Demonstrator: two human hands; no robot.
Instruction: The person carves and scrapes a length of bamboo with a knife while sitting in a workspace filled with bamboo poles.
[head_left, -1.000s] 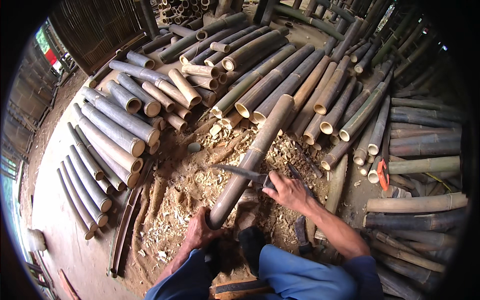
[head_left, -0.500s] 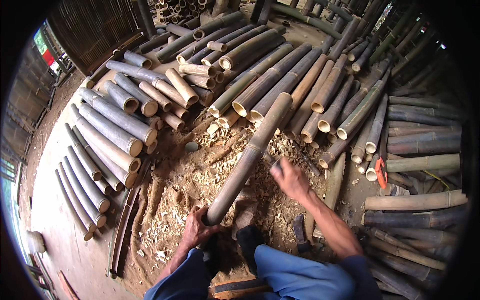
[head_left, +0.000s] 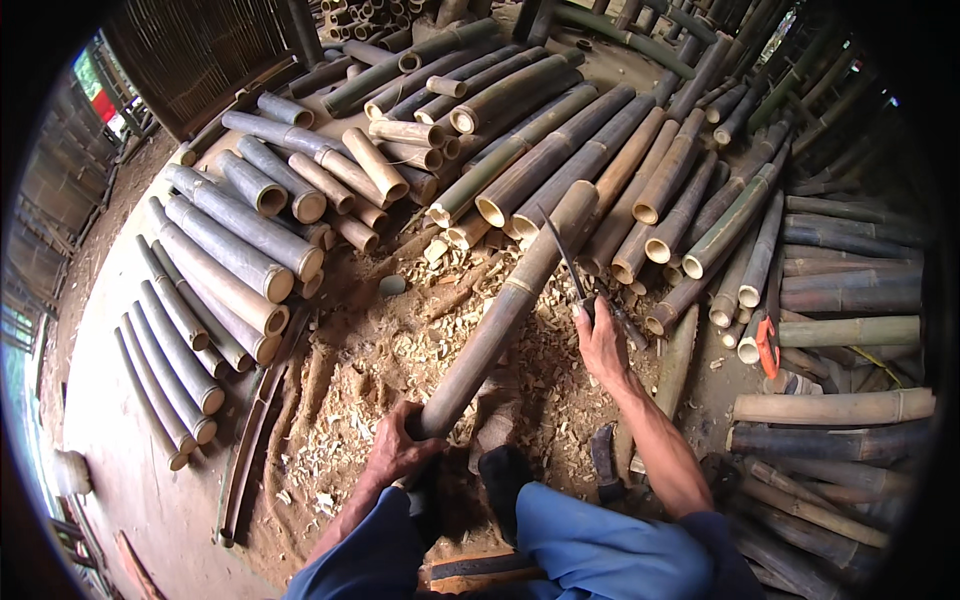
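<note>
A thick brown-grey bamboo pole (head_left: 485, 333) slants up and away from me, its near end low by my feet and its far end pale. My left hand (head_left: 397, 447) grips the near end, thumb and fingers wrapped round it. Right of the pole, my right hand (head_left: 603, 345) is closed round the handle of a knife (head_left: 566, 256). The long dark blade points up and left, its tip by the pole's pale far part; whether it touches the bamboo I cannot tell.
Pale shavings (head_left: 370, 400) cover the ground around the pole. Cut bamboo lengths (head_left: 235, 240) lie in rows at left, ahead and right. A hatchet-like dark tool (head_left: 603, 458) lies near my right knee. An orange-handled tool (head_left: 767, 347) rests among bamboo at right.
My right hand has moved slightly right, and the knife, blurred beside the pole before, now shows clearly with its blade angled toward the far end. The left hand keeps its grip.
</note>
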